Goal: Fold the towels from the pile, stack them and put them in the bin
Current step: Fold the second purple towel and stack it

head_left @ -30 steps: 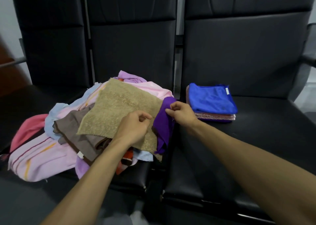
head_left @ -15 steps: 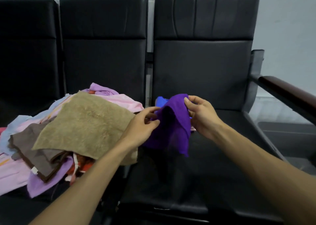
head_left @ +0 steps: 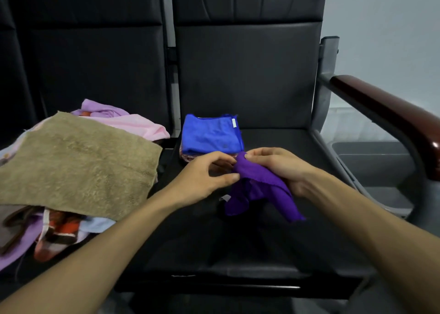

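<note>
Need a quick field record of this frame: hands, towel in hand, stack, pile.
left hand: pinches the edge of the purple towel
right hand: grips the purple towel, thumb on top
purple towel: unfolded, crumpled, drooping onto the black seat
stack: back left of that seat, blue towel on top
pile: on the neighbouring seat to the left, tan towel on top
bin: cannot be made out
</note>
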A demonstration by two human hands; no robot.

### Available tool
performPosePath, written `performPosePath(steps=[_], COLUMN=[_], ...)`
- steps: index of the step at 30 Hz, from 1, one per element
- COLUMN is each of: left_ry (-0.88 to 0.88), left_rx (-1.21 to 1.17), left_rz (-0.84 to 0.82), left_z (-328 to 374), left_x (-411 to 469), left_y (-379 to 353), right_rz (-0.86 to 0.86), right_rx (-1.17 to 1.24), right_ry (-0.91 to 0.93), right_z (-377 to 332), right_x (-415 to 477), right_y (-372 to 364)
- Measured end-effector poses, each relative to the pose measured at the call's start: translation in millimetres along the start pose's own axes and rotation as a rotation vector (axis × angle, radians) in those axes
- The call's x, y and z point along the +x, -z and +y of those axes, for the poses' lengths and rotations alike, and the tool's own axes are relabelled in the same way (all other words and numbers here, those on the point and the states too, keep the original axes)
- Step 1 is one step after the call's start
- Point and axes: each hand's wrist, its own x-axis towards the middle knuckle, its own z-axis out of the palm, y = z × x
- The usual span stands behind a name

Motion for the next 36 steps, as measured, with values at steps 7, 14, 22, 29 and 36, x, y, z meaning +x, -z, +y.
performPosePath(steps=[7,14,22,29,36], left_ry=[-0.07,-0.212,-0.392,-0.111,0.073], left_rx=[-0.039,0.025,0.148,0.18,0.161], left_rz=[0.079,0.217,0.256,0.208,0.146], left_z=[15,19,25,26,22], left_x=[-6,-13,-16,-12,-10], left_y=[-18,-23,-27,-22,-21], right_rz=[-0.057,-0.231,-0.242,-0.153,-0.036], right_rx=[0.164,0.245,0.281,-0.406,-0.813], right_ry=[-0.027,-0.096,-0.077,0.159,0.336], right_z=[-1,9,3,6,13], right_x=[-16,-29,-40,-43,-38], right_y=[9,8,7,5,-1])
